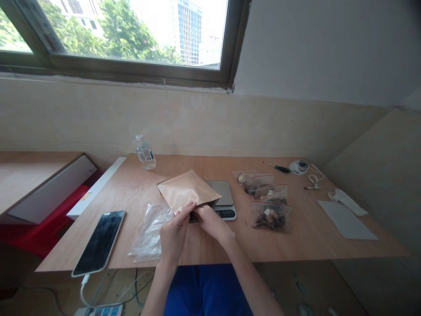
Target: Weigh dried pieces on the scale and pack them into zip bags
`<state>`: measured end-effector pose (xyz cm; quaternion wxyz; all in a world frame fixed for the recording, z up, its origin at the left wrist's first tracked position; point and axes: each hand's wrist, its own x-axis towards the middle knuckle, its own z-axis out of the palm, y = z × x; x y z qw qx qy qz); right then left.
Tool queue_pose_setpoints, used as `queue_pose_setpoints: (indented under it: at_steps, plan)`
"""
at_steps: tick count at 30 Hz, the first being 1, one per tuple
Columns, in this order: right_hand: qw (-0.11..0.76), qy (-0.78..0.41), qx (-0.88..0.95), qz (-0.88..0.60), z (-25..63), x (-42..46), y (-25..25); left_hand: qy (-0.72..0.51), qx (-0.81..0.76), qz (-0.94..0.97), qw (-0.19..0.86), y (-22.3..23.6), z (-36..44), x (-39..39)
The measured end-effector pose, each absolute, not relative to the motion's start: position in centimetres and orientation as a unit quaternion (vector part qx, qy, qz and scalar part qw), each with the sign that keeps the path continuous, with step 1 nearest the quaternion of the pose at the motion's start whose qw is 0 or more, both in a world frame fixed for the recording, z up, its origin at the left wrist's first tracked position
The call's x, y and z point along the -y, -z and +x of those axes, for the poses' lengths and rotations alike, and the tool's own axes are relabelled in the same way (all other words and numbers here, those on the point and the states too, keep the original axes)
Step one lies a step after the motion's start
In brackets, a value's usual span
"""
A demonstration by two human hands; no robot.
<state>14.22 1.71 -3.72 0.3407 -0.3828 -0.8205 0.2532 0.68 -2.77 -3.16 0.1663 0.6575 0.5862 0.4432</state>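
A brown kraft paper bag (pixel 187 188) is tilted over the table, its mouth facing me and partly open on a dark inside. My left hand (pixel 175 226) is closed on the near edge of the bag, thumb and fingers pinching the paper. At the mouth, my right hand (pixel 212 220) has its fingers tucked into the opening, where the bag hides them. Behind the bag, a kitchen scale (pixel 226 196) with a dark display is partly covered. A crumpled clear plastic bag (pixel 149 235) lies flat beside my left hand.
Several zip bags of dark and brown pieces (pixel 271 217) lie right of the scale. Farther right are a screwdriver (pixel 281 168), a white dome camera (pixel 298 166) and a grey sheet (pixel 347 221). On the left are a water bottle (pixel 145 153) and a phone (pixel 100 241) with a cable.
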Motion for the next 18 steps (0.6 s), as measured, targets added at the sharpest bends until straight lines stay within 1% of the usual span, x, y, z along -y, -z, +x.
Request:
queue_pose_setpoints:
  at_steps: [2, 3, 7, 10, 12, 14, 18]
  plan:
    - [0.353, -0.266, 0.825, -0.351, 15.0, -0.5, 2.5, -0.442, -0.592, 0.654, 0.161, 2.9, 0.5, 2.4]
    - [0.374, -0.266, 0.820, -0.344, 15.3, -0.1, 1.8, -0.439, -0.596, 0.654, 0.157, 2.8, 0.5, 2.2]
    - [0.502, -0.274, 0.739, -0.358, 16.5, 0.6, 0.3, -0.441, -0.616, 0.640, 0.131, 1.9, 0.2, 1.0]
    - [0.589, -0.277, 0.645, -0.400, 18.0, -0.6, 1.1, -0.453, -0.630, 0.620, 0.118, 1.1, -0.1, -0.1]
    - [0.631, -0.275, 0.581, -0.434, 19.3, -2.1, 2.4, -0.455, -0.638, 0.612, 0.110, 0.6, -0.3, -1.0]
    - [0.636, -0.267, 0.555, -0.465, 20.4, -4.1, 4.1, -0.453, -0.647, 0.606, 0.097, 0.2, -0.4, -1.7]
    - [0.545, -0.254, 0.631, -0.490, 21.6, -7.7, 7.2, -0.454, -0.656, 0.598, 0.076, 0.1, -0.6, -2.5]
